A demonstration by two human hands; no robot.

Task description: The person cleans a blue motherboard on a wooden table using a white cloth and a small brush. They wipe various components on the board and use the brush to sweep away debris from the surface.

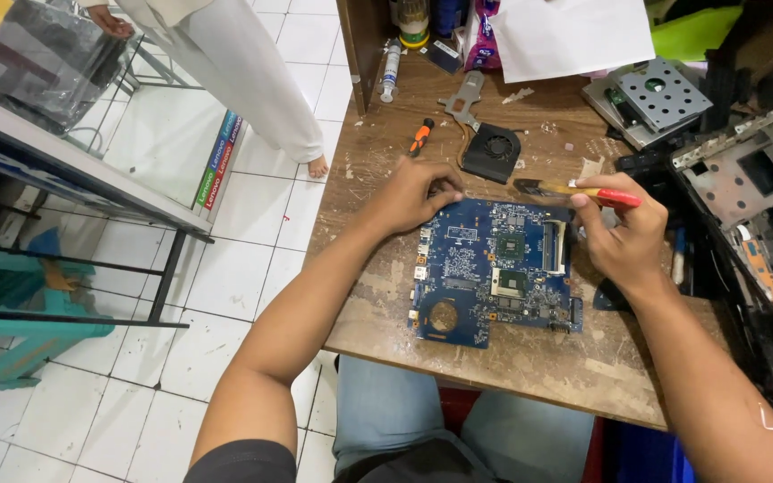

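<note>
Head view shows us at a worn wooden table (530, 358) with a blue laptop motherboard (494, 268) lying flat, already out of its case. Our left hand (418, 192) presses curled fingers on the board's far left corner. Our right hand (624, 237), just right of the board, pinches a red-handled brush (574, 190) whose bristles hover over its far edge. The cooling fan (491, 150) lies detached beyond the board; brushing looks barely started.

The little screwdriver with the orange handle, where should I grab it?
Hold the screwdriver by its orange handle, coming from above. It lies flat on the wooden table, clear of the black fan, and the handle is its thickest part.
</note>
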